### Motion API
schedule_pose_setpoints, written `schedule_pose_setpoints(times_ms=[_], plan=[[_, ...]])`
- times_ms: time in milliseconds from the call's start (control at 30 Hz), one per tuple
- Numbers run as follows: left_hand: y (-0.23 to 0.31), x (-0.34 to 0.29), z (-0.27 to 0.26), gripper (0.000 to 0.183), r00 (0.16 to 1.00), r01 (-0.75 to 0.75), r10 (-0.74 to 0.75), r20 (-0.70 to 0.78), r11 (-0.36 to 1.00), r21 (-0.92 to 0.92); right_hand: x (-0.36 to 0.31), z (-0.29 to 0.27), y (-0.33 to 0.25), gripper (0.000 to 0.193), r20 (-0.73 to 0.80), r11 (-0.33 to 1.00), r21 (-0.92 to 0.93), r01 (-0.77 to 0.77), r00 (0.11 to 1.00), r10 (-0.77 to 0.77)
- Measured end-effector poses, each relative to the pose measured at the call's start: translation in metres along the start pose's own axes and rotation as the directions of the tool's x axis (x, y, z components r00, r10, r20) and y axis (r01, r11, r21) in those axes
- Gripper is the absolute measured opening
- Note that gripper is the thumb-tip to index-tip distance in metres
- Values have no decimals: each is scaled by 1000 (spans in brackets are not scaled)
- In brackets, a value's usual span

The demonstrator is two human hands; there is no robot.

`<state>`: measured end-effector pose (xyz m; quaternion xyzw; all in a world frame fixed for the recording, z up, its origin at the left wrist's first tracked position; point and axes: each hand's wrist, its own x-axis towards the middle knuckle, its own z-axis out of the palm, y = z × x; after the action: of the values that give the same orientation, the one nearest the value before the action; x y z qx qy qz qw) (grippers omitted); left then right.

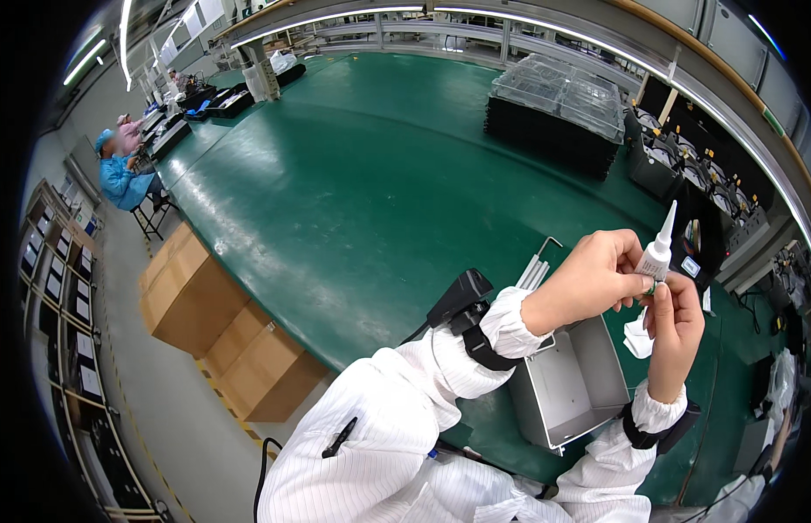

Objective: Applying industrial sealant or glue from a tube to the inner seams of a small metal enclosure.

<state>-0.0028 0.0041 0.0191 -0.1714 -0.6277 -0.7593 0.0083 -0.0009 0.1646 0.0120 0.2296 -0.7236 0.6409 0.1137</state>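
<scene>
A small white squeeze bottle (654,261) with a long tapered nozzle points upward, tilted slightly to the right. My left hand (588,277) is closed around its side, the thumb near its lower end. Thumb and curled fingers of my right hand (678,329) close on the bottom of the same bottle, where a bit of green shows between the fingertips. A crumpled white tissue (637,337) is beside my right hand; whether the hand touches it I cannot tell. Beneath both hands stands an open grey metal box (573,383), its inside partly hidden by my left wrist.
Silvery rods (533,272) and a bent hex key (553,241) lie by my left wrist on the green table (335,192). Clear plastic trays (558,91) top a black stack at the far right, beside black bins (658,166). Cardboard boxes (222,327) stand left; people (122,170) sit beyond.
</scene>
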Motion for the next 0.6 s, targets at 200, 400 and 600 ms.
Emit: schedule_pose_setpoints(times_ms=[200,400,600], plan=[[-4,2,-11,16,995,41,-26,96,987,-156,2,-15,11,18,72,961,-154,231,972,-223],[-3,1,-14,17,989,71,-45,140,980,-186,1,-12,0,21,164,811,-439,386,922,-350],[-3,-7,-14,16,988,62,-36,147,983,-171,-4,-7,-3,20,210,746,-462,479,877,-433]])
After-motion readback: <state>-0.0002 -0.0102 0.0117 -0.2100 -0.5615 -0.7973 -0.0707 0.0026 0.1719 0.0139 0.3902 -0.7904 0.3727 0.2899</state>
